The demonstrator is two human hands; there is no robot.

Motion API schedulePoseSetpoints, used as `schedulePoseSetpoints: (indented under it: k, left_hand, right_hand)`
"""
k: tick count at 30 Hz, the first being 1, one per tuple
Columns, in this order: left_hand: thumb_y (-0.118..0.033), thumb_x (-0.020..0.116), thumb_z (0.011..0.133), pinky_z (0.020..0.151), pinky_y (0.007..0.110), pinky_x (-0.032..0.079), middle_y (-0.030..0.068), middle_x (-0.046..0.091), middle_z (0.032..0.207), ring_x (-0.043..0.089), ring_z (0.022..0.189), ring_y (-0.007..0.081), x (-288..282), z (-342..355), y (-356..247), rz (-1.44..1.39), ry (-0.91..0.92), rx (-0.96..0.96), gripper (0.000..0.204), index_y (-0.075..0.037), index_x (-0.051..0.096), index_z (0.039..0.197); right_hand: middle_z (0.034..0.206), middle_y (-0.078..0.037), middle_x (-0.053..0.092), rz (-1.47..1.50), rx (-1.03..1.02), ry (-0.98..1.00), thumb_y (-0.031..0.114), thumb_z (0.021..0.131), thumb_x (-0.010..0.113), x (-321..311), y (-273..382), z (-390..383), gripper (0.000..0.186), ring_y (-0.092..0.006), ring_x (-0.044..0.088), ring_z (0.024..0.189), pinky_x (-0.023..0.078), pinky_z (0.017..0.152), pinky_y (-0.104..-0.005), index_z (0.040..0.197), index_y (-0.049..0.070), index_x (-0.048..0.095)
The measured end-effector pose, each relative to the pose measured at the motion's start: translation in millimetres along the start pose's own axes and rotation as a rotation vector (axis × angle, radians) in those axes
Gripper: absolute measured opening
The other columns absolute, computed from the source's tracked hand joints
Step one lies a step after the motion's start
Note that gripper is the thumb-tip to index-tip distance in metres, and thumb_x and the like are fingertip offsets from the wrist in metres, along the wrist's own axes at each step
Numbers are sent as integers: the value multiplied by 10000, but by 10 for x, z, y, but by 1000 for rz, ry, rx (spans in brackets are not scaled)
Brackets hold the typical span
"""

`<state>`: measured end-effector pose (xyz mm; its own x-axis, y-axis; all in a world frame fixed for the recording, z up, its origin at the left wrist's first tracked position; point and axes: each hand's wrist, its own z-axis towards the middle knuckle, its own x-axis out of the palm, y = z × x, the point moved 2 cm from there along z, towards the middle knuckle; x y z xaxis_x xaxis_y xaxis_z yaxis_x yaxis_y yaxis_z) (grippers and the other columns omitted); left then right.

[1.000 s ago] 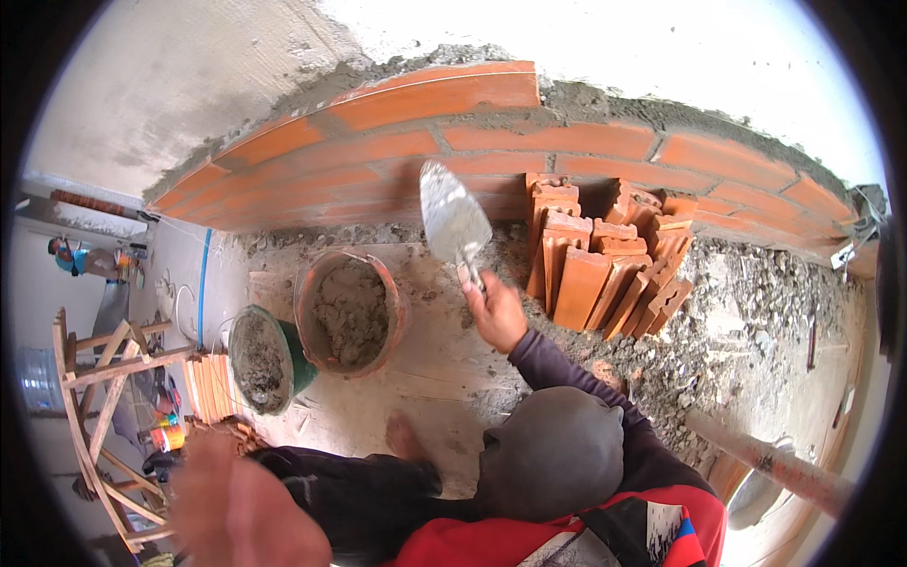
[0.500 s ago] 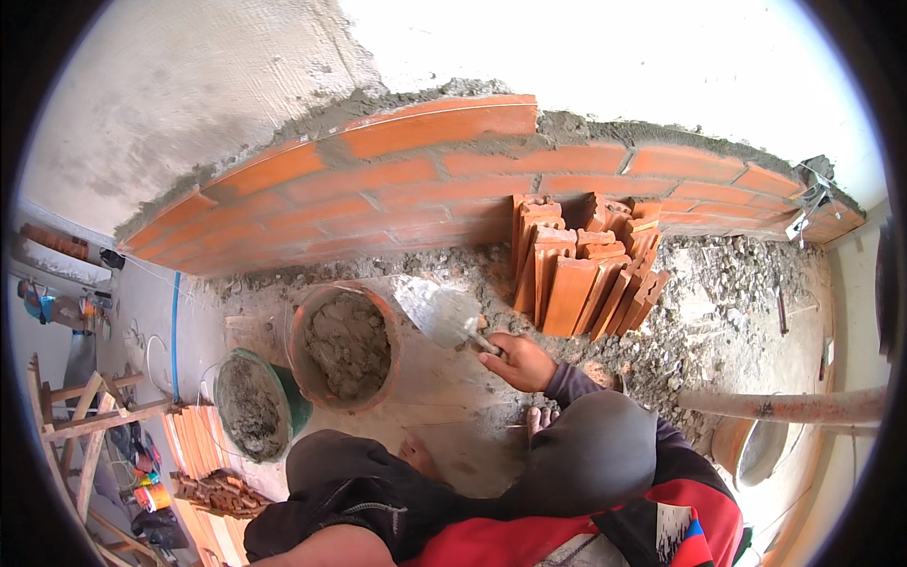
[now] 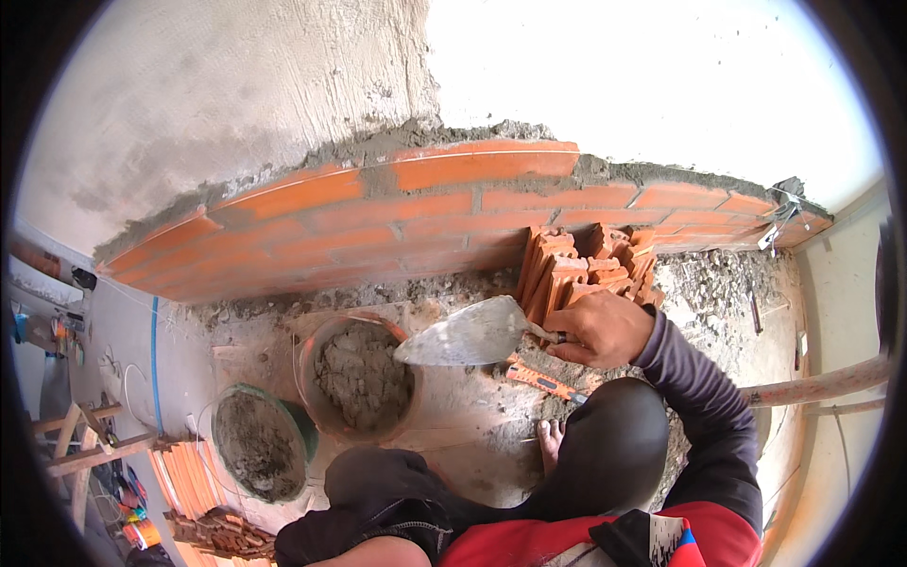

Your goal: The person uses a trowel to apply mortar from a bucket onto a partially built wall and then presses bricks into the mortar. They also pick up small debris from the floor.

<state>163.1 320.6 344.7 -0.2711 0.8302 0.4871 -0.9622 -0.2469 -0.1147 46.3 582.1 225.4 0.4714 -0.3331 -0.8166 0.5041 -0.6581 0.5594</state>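
Observation:
My right hand (image 3: 605, 329) grips the handle of a trowel (image 3: 465, 333). The trowel's pointed blade aims left, its tip near the rim of an orange bucket (image 3: 301, 370) with grey mortar (image 3: 364, 378) inside. Behind and partly under that hand stand upright hollow clay bricks (image 3: 553, 274), packed close together. On the floor below the trowel lies an orange-and-black tool (image 3: 546, 381), its kind unclear. Only a bare part of my left arm (image 3: 383, 551) shows at the lower edge; the left hand is out of view.
A partly built brick wall (image 3: 350, 227) with fresh mortar joints runs across in front, a string along its top. Left of the orange bucket stands a green bucket (image 3: 304, 430) of mortar. More bricks (image 3: 189, 472) and a wooden frame (image 3: 90, 454) are at left. A pole (image 3: 812, 383) juts in at right.
My right hand has risen rightward with the trowel, over the near side of the bricks. The blade now lies more level, and the orange-and-black tool has come into sight. The whole view has shifted slightly.

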Motion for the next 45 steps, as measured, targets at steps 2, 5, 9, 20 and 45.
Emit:
schedulePoseSetpoints:
  k: [2, 5, 9, 20, 45]
  left_hand:
    - [-380, 537, 999, 901, 381, 421, -6, 575, 1015, 530, 968, 200, 25, 6, 90, -5, 6, -22, 244, -158, 622, 1051]
    - [-360, 535, 997, 870, 377, 422, 2, 567, 969, 533, 925, 205, 56, 53, 205, 0, 18, -57, 222, -154, 614, 1019]
    - [-334, 531, 995, 828, 372, 423, 13, 556, 907, 535, 867, 213, 190, 64, 342, 0, 39, -99, 199, -150, 604, 977]
    - [-260, 521, 989, 714, 359, 426, 43, 526, 735, 543, 708, 232, 388, 82, -32, -387, -236, -460, 186, -137, 574, 860]
    - [-240, 734, 867, 853, 424, 460, 123, 669, 1029, 636, 920, 301, -274, -866, 111, 119, 991, -1181, 303, -45, 647, 1082]
  right_hand:
    - [724, -194, 669, -105, 10, 34, 245, 895, 672, -208, 215, 106, 208, -426, 672, 713, 520, 652, -531, 925, 40, 647]
    - [729, -204, 675, -97, 7, 98, 265, 913, 652, -193, 492, 269, 230, -408, 698, 737, 544, 671, -530, 940, 38, 626]
    - [765, -228, 680, 16, 41, 152, 277, 924, 645, 157, 426, 405, 262, -433, 702, 781, 557, 702, -522, 962, 18, 630]
    - [873, -230, 711, 133, 18, 322, 319, 937, 619, 364, 55, 595, 306, -440, 703, 867, 546, 787, -544, 1054, 39, 655]
    - [805, -228, 666, 6, -3, 56, 193, 854, 748, 226, 154, 573, 315, -435, 663, 801, 515, 711, -520, 1069, -5, 631]
